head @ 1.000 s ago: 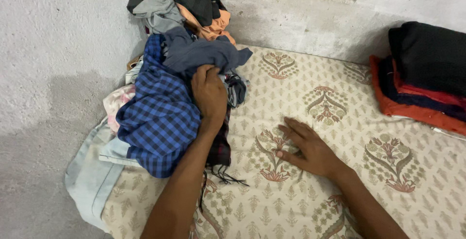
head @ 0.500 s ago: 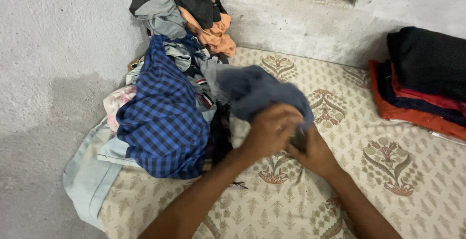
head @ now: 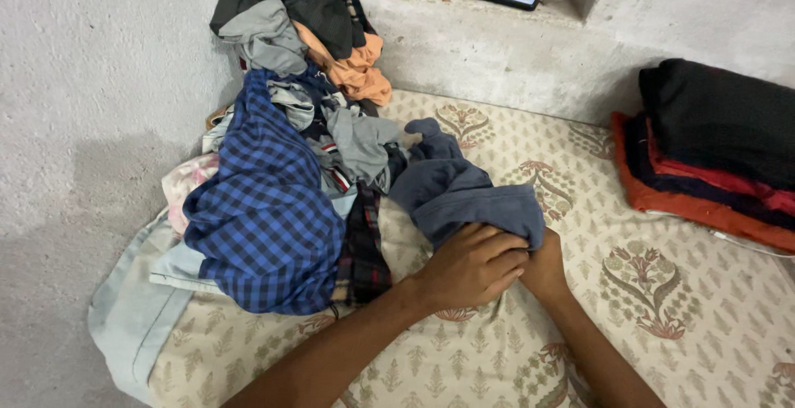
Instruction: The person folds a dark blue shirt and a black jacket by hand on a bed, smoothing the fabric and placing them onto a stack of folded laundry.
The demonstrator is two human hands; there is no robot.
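Both the left hand (head: pixel 474 265) and right hand (head: pixel 542 263) pinch the near edge of a slate-blue garment (head: pixel 455 188) lying on the patterned bed (head: pixel 662 292) beside the clothes heap (head: pixel 281 168); it looks soft, light and floppy, best gripped at its hem.

I see my left hand (head: pixel 474 267) and right hand (head: pixel 544 265) clutching a slate-blue garment (head: pixel 460 193) on the patterned mattress (head: pixel 513 358), beside a heap topped by a blue checked shirt (head: pixel 261 209).

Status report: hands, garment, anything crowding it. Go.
Left hand and right hand both gripping grey-blue garment, low on mattress. Clothes pile close at left, touching garment's far end. Folded stack apart, right.
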